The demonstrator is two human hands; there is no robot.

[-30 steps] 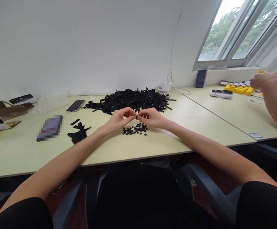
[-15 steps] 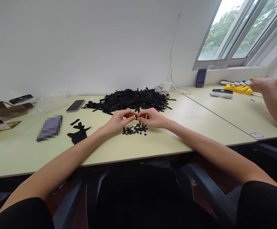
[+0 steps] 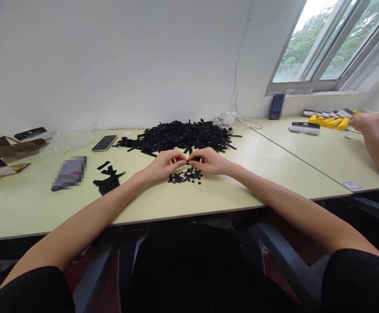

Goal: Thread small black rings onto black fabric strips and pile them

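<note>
My left hand [image 3: 166, 165] and my right hand [image 3: 210, 161] meet fingertip to fingertip over the table, both closed in a pinch. Between them is a small black strip [image 3: 194, 159], mostly covered by my fingers; a bit of it shows under the right fingers. Whether a disc is pinched along with it I cannot tell. Just below my hands lie many small black round discs [image 3: 184, 177] with pale centres, loosely scattered. Right behind my hands rises a wide heap of black fabric strips [image 3: 179, 135]. A smaller bunch of black strips [image 3: 108, 183] lies left of my left forearm.
A phone [image 3: 104, 143] lies behind the small bunch, and a blurred-out packet [image 3: 68, 173] lies to its left. Opened cardboard packaging [image 3: 11, 150] is at far left. A charger [image 3: 228, 118] with white cables stands by the wall. On the right, another person's arm [image 3: 377, 139] is near yellow-handled items [image 3: 334, 123].
My hands stay together in nearly the same place, with slightly more black strip showing under the right fingers. The other person's hand has shifted right and a yellow item now shows by it.
</note>
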